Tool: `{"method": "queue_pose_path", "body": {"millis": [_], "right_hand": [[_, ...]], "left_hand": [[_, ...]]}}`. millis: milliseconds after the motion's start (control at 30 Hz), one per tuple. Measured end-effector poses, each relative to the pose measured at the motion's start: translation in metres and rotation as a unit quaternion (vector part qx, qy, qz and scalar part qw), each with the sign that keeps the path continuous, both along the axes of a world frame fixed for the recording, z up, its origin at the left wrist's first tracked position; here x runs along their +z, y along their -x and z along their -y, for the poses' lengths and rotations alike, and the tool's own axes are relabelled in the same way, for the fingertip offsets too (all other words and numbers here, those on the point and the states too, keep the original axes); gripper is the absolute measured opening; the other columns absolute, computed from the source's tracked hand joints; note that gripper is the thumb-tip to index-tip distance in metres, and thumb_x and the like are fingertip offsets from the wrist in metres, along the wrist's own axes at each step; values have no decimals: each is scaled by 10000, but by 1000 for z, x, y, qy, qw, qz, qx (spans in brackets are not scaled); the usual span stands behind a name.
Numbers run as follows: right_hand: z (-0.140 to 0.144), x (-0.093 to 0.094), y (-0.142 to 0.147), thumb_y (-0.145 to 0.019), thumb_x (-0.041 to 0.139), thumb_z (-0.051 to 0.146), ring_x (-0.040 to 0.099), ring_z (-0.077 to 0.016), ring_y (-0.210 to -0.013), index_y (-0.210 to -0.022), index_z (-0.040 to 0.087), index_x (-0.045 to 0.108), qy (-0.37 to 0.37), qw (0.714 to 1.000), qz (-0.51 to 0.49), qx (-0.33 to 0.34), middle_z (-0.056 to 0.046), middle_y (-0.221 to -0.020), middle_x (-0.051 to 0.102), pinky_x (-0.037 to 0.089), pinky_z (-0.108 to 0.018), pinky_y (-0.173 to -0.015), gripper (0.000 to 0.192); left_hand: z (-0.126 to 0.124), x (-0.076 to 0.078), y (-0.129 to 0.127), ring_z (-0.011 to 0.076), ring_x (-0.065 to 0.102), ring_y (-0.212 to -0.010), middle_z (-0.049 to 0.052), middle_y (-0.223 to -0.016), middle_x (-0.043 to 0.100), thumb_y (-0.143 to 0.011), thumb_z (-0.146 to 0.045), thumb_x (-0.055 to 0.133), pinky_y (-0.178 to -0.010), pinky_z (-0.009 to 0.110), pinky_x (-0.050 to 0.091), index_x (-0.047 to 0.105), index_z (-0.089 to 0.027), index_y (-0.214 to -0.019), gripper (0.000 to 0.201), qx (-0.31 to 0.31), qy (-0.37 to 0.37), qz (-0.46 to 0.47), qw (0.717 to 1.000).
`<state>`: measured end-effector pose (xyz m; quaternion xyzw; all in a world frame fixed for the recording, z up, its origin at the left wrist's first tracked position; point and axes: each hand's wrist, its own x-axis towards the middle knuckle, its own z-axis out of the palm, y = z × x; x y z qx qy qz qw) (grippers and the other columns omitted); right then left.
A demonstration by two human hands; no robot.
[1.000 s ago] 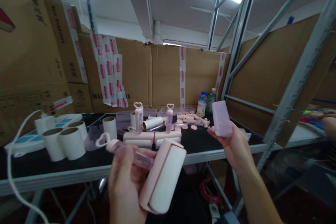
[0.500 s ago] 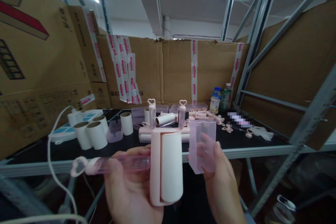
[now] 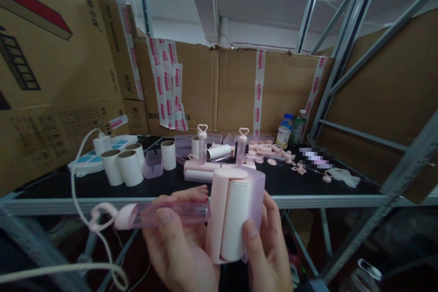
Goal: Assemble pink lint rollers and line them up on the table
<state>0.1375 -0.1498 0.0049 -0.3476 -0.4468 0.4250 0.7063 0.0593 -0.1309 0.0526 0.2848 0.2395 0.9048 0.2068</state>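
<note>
- Head view shows a translucent pink cover (image 3: pixel 257 200) wrapped around the far side of a lint roller (image 3: pixel 230 214), whose white roll sits partly inside it, upright, in front of the bench (image 3: pixel 308 200) edge.
- Left hand (image 3: pixel 181 246) lies under the roller's clear pink handle (image 3: pixel 160 214), which runs out sideways to the left and ends in a heart-shaped loop; the fingers are curled loosely around the handle with the thumb on top.
- Right hand (image 3: pixel 270 255) cups the cover from the right, thumb pressed on the white roll's front, fingers closed behind the cover.
- On the bench behind, an open clear pink tray (image 3: pixel 153 164) stands between white paper rolls (image 3: pixel 123 166); whether anything lies in it cannot be told.
- Two upright handles with heart tops (image 3: pixel 202 143) stand near the middle, with finished rollers (image 3: pixel 200 171) lying flat just in front of them.
- Loose pink parts (image 3: pixel 270 155) are scattered to the right, near two bottles (image 3: pixel 290 130) at the back.
- Cardboard boxes (image 3: pixel 219 91) wall in the bench at the rear and left.
- A white cable (image 3: pixel 77 182) loops across the lower left, in front of the bench edge.
- Grey metal shelf posts (image 3: pixel 342 54) rise on the right.
</note>
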Motion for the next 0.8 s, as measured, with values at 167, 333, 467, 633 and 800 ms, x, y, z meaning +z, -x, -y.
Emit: {"method": "queue_pose_path", "body": {"millis": [167, 333, 467, 633, 800], "right_hand": [[7, -11, 1, -1013, 610, 497, 442, -344, -1511, -1666, 286, 279, -3, 997, 75, -21, -83, -1643, 471, 487, -478, -1151, 761], [15, -23, 5, -1063, 519, 465, 315, -301, -1586, -1685, 335, 213, 13, 993, 114, 4, -19, -1707, 366, 417, -468, -1229, 706], [-7, -4, -17, -1061, 515, 499, 416, -292, -1531, -1643, 336, 313, -29, 993, 108, 46, -58, -1675, 419, 450, -450, -1192, 637], [-35, 34, -68, -962, 714, 442, 610, -271, -1314, -1623, 408, 322, -66, 961, 226, 142, -60, -1589, 510, 502, -431, -1099, 769], [-39, 48, -98, -934, 735, 447, 668, -297, -1170, -1298, 330, 731, -77, 877, 426, 209, -42, -1249, 748, 495, -431, -1036, 382]], "left_hand": [[1, -7, -7, 204, 685, -796, 3, -841, 700, -981, -456, 656, -745, 378, 628, 570, -274, -999, 202, -5, 1, -21, 1000], [-1, -5, -11, 194, 670, -880, -15, -856, 662, -1013, -437, 612, -817, 360, 601, 545, -282, -1005, 169, -40, -16, -47, 998], [-8, 4, 11, 183, 659, -838, -7, -872, 667, -1020, -444, 594, -773, 323, 583, 559, -267, -985, 184, -109, 13, -78, 991], [-17, 9, 40, 181, 624, -795, 19, -833, 653, -1014, -503, 584, -771, 287, 524, 628, -222, -921, 300, -236, 126, -286, 920], [-25, -2, 40, 248, 658, -933, 74, -975, 691, -955, -598, 625, -848, 346, 526, 698, -237, -1050, 380, -223, 175, -407, 868]]}}
